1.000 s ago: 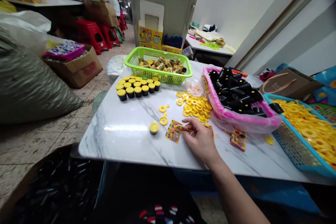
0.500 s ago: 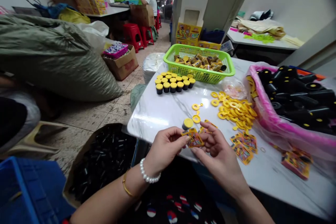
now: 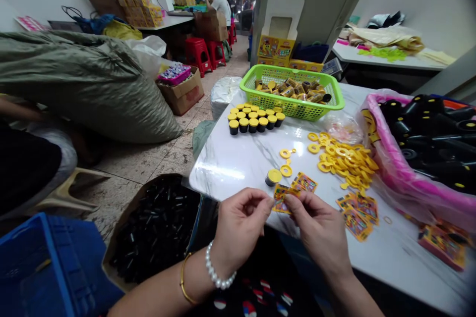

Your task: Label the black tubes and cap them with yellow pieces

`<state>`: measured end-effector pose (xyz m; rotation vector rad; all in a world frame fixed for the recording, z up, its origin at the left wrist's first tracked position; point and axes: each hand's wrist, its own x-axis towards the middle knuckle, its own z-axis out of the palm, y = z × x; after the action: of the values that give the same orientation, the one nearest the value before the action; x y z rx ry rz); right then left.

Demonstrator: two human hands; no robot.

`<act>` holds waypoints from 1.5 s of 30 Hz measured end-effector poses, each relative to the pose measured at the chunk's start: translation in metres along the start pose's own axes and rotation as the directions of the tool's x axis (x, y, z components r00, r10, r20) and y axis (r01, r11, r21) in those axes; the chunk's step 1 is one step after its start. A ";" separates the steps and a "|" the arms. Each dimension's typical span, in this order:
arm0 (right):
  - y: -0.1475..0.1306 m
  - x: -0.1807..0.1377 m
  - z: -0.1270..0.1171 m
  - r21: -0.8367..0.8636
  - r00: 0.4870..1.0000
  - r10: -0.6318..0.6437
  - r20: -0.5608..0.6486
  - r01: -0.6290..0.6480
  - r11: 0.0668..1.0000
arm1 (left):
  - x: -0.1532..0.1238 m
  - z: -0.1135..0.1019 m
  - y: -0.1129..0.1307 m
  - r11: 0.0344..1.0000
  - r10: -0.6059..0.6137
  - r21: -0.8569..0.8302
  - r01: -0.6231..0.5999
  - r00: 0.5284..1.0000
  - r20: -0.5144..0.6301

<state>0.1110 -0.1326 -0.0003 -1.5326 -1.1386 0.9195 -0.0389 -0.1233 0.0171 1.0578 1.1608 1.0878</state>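
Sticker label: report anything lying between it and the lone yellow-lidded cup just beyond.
Nothing visible does. Left hand and right hand pinch the sticker label just short of the yellow-lidded cup; a yellow ring lies beside that cup.

Bright even indoor light, glare on tabletop point(image 3: 230, 163), edges warped

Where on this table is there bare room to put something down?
Bare white marble tabletop lies between the block of yellow-lidded black pots and the lone pot, out to the left edge; another strip runs right of the printed yellow stickers. The yellow plastic rings crowd the middle.
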 end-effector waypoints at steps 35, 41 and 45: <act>0.009 -0.004 0.007 0.066 0.985 -0.168 0.046 0.165 0.984 | 0.006 -0.005 -0.013 0.959 0.260 0.143 -0.243 0.959 -0.109; 0.009 -0.002 0.009 -0.073 0.947 -0.322 -0.001 0.321 0.944 | 0.004 -0.003 -0.014 0.952 0.280 0.161 -0.262 0.954 -0.103; 0.010 -0.005 0.013 -0.103 0.929 -0.370 0.026 0.371 0.923 | 0.004 -0.003 -0.012 0.958 0.264 0.151 -0.245 0.957 -0.124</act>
<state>0.0999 -0.1344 -0.0134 -1.3319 -1.4416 0.6142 -0.0403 -0.1211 0.0046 1.2783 1.2496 1.3192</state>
